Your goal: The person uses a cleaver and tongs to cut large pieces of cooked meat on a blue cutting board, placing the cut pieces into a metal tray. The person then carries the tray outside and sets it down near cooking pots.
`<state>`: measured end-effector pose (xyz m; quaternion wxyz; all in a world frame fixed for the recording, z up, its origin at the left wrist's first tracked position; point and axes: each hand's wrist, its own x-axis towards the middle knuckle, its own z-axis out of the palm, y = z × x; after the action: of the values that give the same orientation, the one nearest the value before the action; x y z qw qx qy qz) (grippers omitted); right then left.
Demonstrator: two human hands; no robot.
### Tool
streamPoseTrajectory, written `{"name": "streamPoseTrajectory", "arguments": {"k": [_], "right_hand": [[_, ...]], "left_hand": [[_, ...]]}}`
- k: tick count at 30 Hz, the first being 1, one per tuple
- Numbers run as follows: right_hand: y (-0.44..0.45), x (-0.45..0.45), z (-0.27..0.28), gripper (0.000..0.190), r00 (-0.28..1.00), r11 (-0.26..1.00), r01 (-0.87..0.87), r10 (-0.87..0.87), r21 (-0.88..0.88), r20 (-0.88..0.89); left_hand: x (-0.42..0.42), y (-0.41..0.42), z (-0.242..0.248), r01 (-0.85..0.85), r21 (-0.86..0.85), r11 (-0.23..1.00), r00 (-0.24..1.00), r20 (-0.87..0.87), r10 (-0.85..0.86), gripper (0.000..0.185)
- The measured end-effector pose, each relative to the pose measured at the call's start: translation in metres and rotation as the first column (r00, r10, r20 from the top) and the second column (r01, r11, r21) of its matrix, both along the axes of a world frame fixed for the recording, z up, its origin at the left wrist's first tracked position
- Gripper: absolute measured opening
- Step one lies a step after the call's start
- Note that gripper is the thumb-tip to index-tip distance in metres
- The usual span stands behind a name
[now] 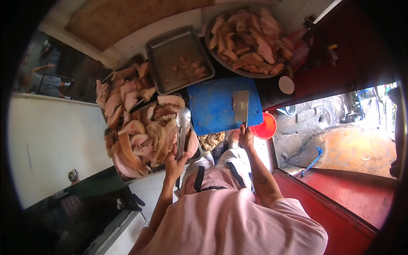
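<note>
My left hand (175, 163) grips a pair of metal tongs (181, 137), whose tips point away from me over the near tray of meat. Pale slabs of meat with brownish skin (140, 140) are heaped in that tray. My right hand (246, 137) is closed around the handle of a cleaver (241, 103). The broad blade lies over the right half of a blue cutting board (212, 106), seemingly flat against it. Small scraps cling to the blade's left edge. The board's surface is wet and scuffed.
A metal tray (164, 71) with small meat pieces stands behind the board. Right of it is a round metal basin (216, 60) piled with meat strips. More meat (122, 92) fills a tray at left. A red bucket (267, 126) sits below the board's right corner.
</note>
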<state>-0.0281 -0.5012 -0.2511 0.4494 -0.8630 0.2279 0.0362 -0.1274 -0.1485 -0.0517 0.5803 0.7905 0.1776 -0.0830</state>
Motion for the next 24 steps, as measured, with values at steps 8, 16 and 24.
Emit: {"name": "streamPoseTrajectory", "arguments": {"k": [8, 16, 24], "right_hand": [[0.034, -0.02, 0.051, 0.039, 0.97, 0.855, -0.043, 0.159, 0.516, -0.182], [0.057, -0.035, 0.065, 0.045, 0.9, 0.464, 0.195, 0.266, 0.864, -0.346], [0.077, 0.05, 0.167, 0.043, 0.959, 0.592, -0.129, 0.279, 0.796, -0.052]], "left_hand": [[-0.011, 0.003, 0.002, -0.006, 0.031, 0.999, 1.0, 0.007, 0.006, 0.024], [-0.019, 0.008, 0.01, -0.039, 0.05, 0.998, 0.998, -0.056, 0.042, 0.041], [-0.023, 0.015, 0.014, -0.065, 0.072, 0.995, 0.993, -0.091, 0.071, 0.046]]}}
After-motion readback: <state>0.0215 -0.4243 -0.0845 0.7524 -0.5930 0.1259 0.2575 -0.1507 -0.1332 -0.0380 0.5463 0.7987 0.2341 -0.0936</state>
